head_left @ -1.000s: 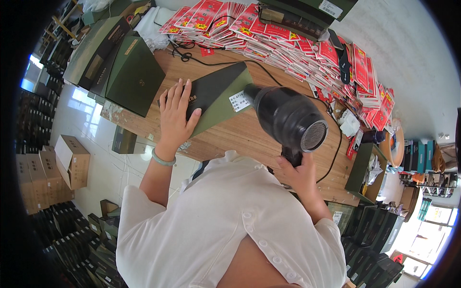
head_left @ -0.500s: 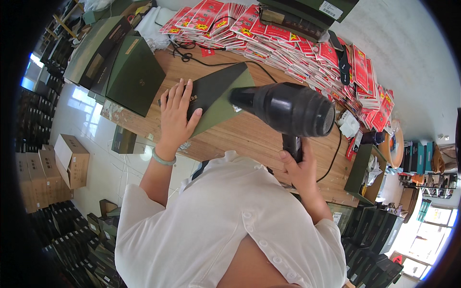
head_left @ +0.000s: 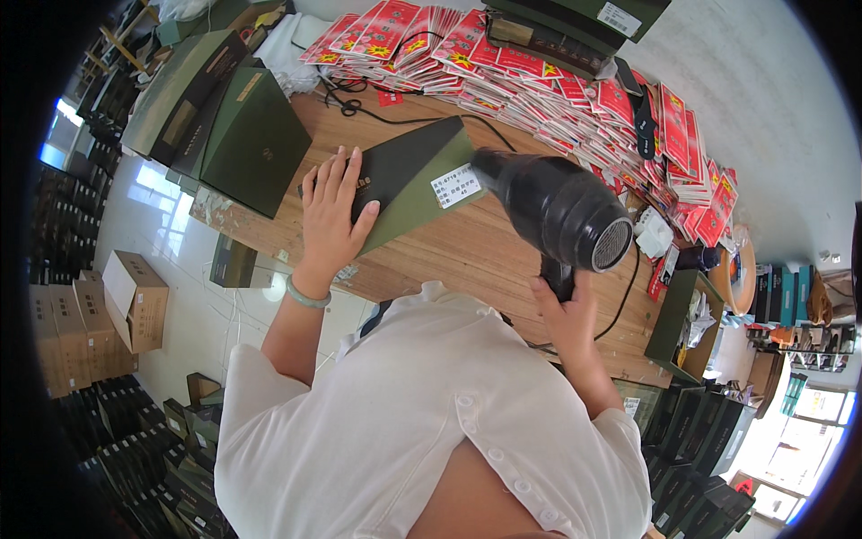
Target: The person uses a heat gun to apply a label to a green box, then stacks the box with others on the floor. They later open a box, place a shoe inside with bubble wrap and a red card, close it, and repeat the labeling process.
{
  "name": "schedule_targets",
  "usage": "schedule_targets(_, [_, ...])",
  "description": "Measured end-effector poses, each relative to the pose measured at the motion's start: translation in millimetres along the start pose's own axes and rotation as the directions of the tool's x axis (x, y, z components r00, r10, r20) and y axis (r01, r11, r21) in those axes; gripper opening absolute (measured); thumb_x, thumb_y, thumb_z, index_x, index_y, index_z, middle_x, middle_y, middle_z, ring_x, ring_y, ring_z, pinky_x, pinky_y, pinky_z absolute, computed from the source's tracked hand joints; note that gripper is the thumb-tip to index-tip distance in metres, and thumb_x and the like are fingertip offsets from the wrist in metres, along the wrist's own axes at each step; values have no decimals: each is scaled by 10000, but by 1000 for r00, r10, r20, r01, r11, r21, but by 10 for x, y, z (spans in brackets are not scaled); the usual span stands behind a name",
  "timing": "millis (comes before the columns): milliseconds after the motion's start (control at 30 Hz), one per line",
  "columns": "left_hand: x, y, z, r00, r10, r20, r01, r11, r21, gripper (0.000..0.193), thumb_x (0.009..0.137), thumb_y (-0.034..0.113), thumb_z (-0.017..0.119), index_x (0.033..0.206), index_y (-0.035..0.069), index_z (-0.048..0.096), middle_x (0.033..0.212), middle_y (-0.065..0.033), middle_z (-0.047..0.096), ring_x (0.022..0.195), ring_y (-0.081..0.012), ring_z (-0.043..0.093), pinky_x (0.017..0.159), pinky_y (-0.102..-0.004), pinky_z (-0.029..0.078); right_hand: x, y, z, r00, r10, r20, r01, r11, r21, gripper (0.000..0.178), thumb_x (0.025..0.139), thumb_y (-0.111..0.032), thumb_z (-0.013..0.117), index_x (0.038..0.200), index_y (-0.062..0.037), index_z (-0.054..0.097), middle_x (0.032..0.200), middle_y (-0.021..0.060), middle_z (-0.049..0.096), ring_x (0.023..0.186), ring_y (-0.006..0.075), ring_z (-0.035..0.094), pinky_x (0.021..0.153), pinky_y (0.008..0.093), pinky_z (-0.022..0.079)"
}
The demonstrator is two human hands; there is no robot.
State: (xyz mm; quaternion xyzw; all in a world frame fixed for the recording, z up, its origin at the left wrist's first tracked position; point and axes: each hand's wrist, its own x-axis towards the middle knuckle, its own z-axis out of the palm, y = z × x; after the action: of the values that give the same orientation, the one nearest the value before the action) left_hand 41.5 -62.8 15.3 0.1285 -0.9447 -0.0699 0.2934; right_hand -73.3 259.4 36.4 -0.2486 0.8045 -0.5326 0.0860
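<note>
A green and black shoe box lies on the wooden table in front of me. My left hand rests on its black face at the left end, fingers stretched out and thumb apart. A white printed label shows on the box's green side, toward its right end. My right hand is wrapped round the handle of a black hair dryer. The dryer's nozzle points left, close beside the label's right end; whether it touches the box I cannot tell.
Red and white printed packets lie heaped along the table's back. Stacked green boxes stand at the left. A black cord crosses the table behind the shoe box. An open green box holding plastic bags sits at the right edge.
My right hand has swung the hair dryer, its nozzle moving right along the box, so the label is now uncovered. My left hand stays put on the box.
</note>
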Motion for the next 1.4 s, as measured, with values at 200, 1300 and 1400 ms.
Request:
schedule_targets(200, [-21, -4, 10, 1000, -8, -8, 8, 1000, 9, 623, 956, 383, 443, 1443, 0, 377, 1421, -198, 450, 1292, -360, 421, 1105, -485, 245, -195, 88, -266, 996, 64, 64, -57, 992, -112, 528, 858, -114, 701, 1329, -23, 479, 777, 20, 587, 600, 87, 545, 531, 251, 466])
schedule_targets(1300, [-36, 22, 22, 999, -10, -48, 8, 1000, -30, 645, 934, 403, 498, 1432, 6, 398, 1394, -228, 463, 1274, -367, 423, 1085, -496, 249, -80, -173, 37, 982, 142, 121, -145, 989, 12, 500, 827, -149, 769, 1234, 14, 530, 899, 67, 627, 745, 124, 561, 691, 272, 481])
schedule_targets(1400, [-26, 28, 30, 999, -10, -49, 8, 1000, -28, 645, 936, 406, 495, 1433, 8, 397, 1395, -226, 462, 1273, -367, 423, 1085, -495, 249, -75, -121, 38, 992, 61, 106, -67, 997, 48, 480, 833, -123, 762, 1223, 29, 527, 920, 44, 603, 778, 102, 519, 699, 253, 456])
